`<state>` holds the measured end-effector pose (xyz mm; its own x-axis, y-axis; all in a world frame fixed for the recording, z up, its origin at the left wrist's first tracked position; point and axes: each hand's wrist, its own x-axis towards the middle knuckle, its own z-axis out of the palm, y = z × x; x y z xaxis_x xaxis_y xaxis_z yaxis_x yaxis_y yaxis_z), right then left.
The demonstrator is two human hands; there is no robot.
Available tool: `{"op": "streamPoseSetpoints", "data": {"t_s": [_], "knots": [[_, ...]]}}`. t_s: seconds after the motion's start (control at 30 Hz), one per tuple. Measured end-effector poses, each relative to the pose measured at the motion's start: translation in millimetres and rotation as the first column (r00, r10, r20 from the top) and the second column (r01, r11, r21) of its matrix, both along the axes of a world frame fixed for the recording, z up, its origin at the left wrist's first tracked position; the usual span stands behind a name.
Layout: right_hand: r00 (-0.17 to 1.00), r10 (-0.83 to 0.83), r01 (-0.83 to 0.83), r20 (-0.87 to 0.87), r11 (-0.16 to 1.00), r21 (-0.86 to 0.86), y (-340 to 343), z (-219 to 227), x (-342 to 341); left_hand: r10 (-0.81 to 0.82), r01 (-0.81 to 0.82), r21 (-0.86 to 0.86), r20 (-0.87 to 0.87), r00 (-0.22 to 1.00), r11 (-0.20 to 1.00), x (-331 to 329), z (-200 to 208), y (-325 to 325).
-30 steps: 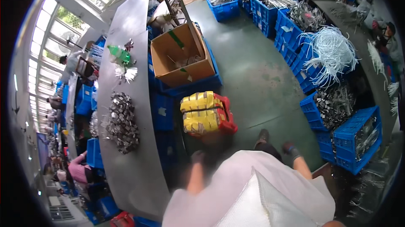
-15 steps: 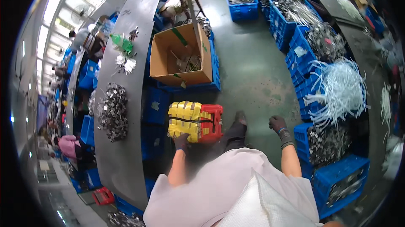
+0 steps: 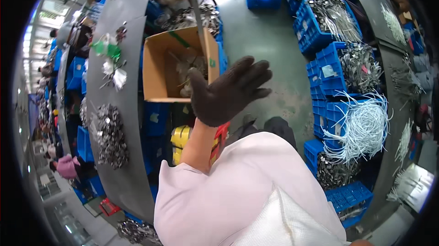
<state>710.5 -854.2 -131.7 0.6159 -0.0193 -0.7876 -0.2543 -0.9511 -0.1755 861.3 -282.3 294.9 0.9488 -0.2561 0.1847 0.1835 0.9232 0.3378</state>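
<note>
Over workshop aisle, I see gloved left hand, fingers spread wide, partly hiding open cardboard box; right hand's fingers, cannot tell.

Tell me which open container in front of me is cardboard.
The large box, partly covered in view by the raised left hand. Its brown walls with green tape set it apart from the blue crates along the right.

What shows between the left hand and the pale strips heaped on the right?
In the head view, green floor shows beside the left hand, then the sides of blue crates, before the pale strips.
</note>
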Motion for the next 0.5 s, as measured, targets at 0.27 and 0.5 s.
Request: {"op": "streamPoseSetpoints", "data": {"t_s": [0.27,0.5], "knots": [[0.997,-0.021,0.031,-0.074,0.989,0.148,86,-2,174,-0.321,0.390,-0.223,0.290,0.902,0.893,205,10,-13],[0.680,0.733,-0.733,-0.014,0.679,-0.051,101,-14,463,-0.238,0.270,-0.178,0.180,0.954,0.946,380,25,16]]}}
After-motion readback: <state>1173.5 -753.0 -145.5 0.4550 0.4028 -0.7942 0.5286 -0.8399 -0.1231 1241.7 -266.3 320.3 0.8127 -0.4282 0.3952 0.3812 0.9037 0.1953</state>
